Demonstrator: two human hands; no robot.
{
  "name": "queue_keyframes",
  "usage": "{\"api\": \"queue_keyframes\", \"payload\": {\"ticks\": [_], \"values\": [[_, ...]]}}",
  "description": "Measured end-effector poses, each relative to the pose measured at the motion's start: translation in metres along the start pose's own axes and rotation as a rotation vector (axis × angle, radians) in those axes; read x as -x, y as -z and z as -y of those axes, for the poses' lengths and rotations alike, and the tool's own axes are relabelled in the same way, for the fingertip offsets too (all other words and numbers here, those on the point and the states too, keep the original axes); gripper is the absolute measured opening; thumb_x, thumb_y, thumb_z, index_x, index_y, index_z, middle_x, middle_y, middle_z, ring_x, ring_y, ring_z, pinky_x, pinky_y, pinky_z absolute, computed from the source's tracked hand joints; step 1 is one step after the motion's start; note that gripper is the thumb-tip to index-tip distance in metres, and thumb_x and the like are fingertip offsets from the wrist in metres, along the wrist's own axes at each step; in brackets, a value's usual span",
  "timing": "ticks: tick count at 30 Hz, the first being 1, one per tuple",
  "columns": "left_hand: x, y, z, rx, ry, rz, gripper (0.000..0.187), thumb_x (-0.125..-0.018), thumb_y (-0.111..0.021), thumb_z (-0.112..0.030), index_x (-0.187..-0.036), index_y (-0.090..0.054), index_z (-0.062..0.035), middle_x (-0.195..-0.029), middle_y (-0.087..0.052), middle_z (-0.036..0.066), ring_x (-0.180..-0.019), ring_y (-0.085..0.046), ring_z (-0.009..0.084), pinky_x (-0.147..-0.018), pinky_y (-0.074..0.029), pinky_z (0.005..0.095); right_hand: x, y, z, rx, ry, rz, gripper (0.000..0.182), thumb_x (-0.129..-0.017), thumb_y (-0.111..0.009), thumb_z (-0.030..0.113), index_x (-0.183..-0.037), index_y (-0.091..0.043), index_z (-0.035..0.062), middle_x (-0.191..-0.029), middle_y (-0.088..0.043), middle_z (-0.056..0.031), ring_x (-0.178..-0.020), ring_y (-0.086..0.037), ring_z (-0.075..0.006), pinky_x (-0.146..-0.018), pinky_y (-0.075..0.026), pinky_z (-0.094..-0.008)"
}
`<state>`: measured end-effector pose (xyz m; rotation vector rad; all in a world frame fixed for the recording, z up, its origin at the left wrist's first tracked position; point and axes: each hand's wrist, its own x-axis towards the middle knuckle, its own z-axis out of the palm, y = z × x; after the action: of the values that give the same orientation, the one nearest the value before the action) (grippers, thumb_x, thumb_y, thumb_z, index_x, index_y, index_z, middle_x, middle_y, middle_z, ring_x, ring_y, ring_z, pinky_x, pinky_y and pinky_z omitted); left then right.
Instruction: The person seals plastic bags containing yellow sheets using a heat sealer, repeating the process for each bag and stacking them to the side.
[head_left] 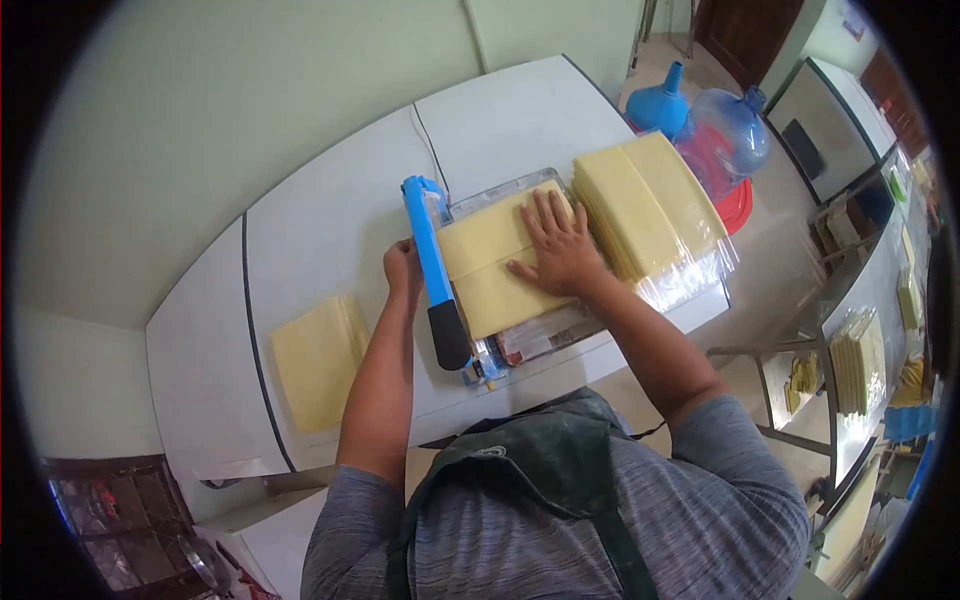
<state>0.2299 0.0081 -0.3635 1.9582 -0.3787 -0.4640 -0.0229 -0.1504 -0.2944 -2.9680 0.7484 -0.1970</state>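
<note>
My right hand [562,245] lies with spread fingers on a pack of yellow sheets [485,295]. This pack rests on a flat, tray-like support [545,335], its left edge up against a blue bag sealer [427,240]. The sealer's long arm, with a black handle [450,337] at the near end, lies along that edge. On the sealer's left side is my left hand [402,268], its fingers curled close to the arm. Whatever they pinch is hidden. Another yellow pack [320,360] lies flat on the table, left of my left forearm.
At the right of the white table [540,110] stands a tall stack of yellow packs [650,205] in clear plastic. Beyond it are a blue funnel-topped container [658,105] and a clear water jug [728,130]. More packs [858,360] lie on a side table at far right.
</note>
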Motion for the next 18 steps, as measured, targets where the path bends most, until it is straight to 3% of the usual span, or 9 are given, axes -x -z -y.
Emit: {"api": "queue_keyframes", "payload": {"ticks": [4,6,8,9,10,11,14,16,18], "values": [[0.004,0.006,-0.006,-0.115,-0.082,0.006,0.041,-0.095,-0.061,-0.033,-0.105,-0.069,0.0065,-0.086,-0.073,0.015,-0.073,-0.069,0.0238,-0.064,-0.052,0.0378,0.0,0.005,0.002,0.002,-0.008,0.042,0.094,-0.089,-0.04,0.07,-0.156,-0.019,0.0062,-0.162,-0.01,-0.02,-0.151,-0.005,-0.0359,-0.117,-0.005,-0.0618],[0.003,0.032,-0.032,0.081,0.216,-0.044,0.041,-0.096,-0.059,-0.03,-0.12,-0.063,0.0034,-0.107,-0.07,0.016,-0.092,-0.068,0.0232,-0.079,-0.053,0.0371,0.0,0.013,0.0,0.005,-0.013,0.047,0.094,-0.089,-0.041,0.069,-0.155,-0.019,0.0055,-0.162,-0.011,-0.0202,-0.151,-0.005,-0.036,-0.117,-0.006,-0.0619],[-0.02,0.073,-0.035,0.199,-0.235,-0.337,0.043,-0.098,-0.056,-0.028,-0.13,-0.056,-0.0004,-0.121,-0.062,0.011,-0.109,-0.059,0.019,-0.09,-0.049,0.0361,0.001,0.026,-0.005,-0.087,-0.012,0.09,0.088,-0.092,-0.044,0.061,-0.154,-0.019,0.0038,-0.161,-0.014,-0.021,-0.15,-0.008,-0.037,-0.116,-0.009,-0.0623],[0.026,0.098,-0.098,0.202,-0.236,-0.331,0.043,-0.098,-0.056,-0.028,-0.13,-0.056,-0.0004,-0.121,-0.062,0.011,-0.109,-0.059,0.019,-0.09,-0.049,0.0361,-0.001,0.026,-0.01,-0.084,-0.018,0.09,0.088,-0.092,-0.044,0.061,-0.154,-0.019,0.0038,-0.161,-0.014,-0.021,-0.15,-0.008,-0.037,-0.116,-0.009,-0.0623],[0.083,0.089,-0.177,0.388,-0.426,-0.262,0.045,-0.101,-0.049,-0.028,-0.137,-0.05,-0.0011,-0.138,-0.053,0.011,-0.126,-0.049,0.0203,-0.106,-0.038,0.0385,-0.005,0.025,-0.015,-0.11,-0.039,-0.004,0.084,-0.093,-0.045,0.056,-0.154,-0.02,0.0031,-0.161,-0.015,-0.0213,-0.15,-0.01,-0.0375,-0.116,-0.011,-0.0626],[0.084,0.091,-0.172,0.391,-0.416,-0.263,0.045,-0.101,-0.049,-0.028,-0.137,-0.05,-0.0011,-0.138,-0.053,0.011,-0.126,-0.049,0.0203,-0.106,-0.038,0.0385,-0.006,0.022,-0.017,-0.137,-0.058,-0.093,0.08,-0.094,-0.046,0.05,-0.153,-0.021,0.0025,-0.16,-0.017,-0.0217,-0.15,-0.011,-0.038,-0.115,-0.013,-0.0629],[0.215,-0.046,-0.159,0.114,-0.758,0.129,0.058,-0.1,-0.047,-0.034,-0.143,-0.037,0.0046,-0.146,-0.038,0.023,-0.138,-0.034,0.0307,-0.114,-0.026,0.0443,-0.014,-0.013,-0.016,0.112,-0.029,-0.039,0.074,-0.094,-0.047,0.041,-0.153,-0.023,0.0026,-0.16,-0.017,-0.022,-0.149,-0.014,-0.0385,-0.115,-0.016,-0.0631],[0.232,-0.088,-0.167,-0.078,-0.981,0.387,0.068,-0.1,-0.047,-0.038,-0.147,-0.029,0.0085,-0.152,-0.028,0.031,-0.146,-0.024,0.0376,-0.119,-0.018,0.0483,-0.007,-0.013,-0.012,0.073,0.0,-0.035,0.074,-0.094,-0.047,0.04,-0.153,-0.022,0.0026,-0.161,-0.015,-0.0216,-0.149,-0.013,-0.0382,-0.114,-0.017,-0.063],[0.19,-0.126,-0.122,-0.207,-0.891,0.293,0.072,-0.098,-0.048,-0.041,-0.145,-0.03,0.0096,-0.15,-0.031,0.031,-0.144,-0.024,0.0424,-0.118,-0.017,0.0502,-0.006,-0.02,-0.014,0.038,0.022,-0.035,0.074,-0.093,-0.047,0.039,-0.153,-0.022,0.0026,-0.161,-0.014,-0.0212,-0.15,-0.012,-0.0379,-0.114,-0.017,-0.0629]]}}
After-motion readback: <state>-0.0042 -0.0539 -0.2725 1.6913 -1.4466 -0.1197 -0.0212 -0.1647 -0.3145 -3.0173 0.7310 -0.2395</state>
